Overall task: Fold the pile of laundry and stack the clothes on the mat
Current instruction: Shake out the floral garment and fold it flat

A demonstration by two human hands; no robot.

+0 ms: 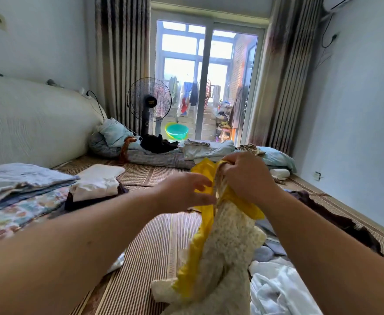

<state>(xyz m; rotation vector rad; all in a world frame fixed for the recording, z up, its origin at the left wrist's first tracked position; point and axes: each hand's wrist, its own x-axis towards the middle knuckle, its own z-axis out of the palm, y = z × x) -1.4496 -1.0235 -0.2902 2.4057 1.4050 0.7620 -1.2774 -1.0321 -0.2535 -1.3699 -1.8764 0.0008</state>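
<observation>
Two bare forearms reach over a striped woven mat [154,242] where laundry is being folded. At far left, a stack of folded clothes [22,192] lies on the mat, with a folded white garment [97,183] atop a dark one just beside it. At centre, the left hand [182,192] extends straight fingers to the edge of a yellow and cream garment [222,246], touching it rather than gripping. The right hand [247,173] holds the garment bunched at its top in curled fingers, the rest hanging down to the mat. To the right, unfolded white cloth [277,289] and a dark garment [336,221] lie loose near the wall-side edge.

With only one hand gripping, the twisted fabric could likely slip or fold crookedly, and its trailing end may snag the loose white cloth just beside it. Open mat between the forearms appears to offer room to spread the piece flat; the stack at left and the unsorted heap at right hem that strip in. Bedding [204,148] closes off the far end.
</observation>
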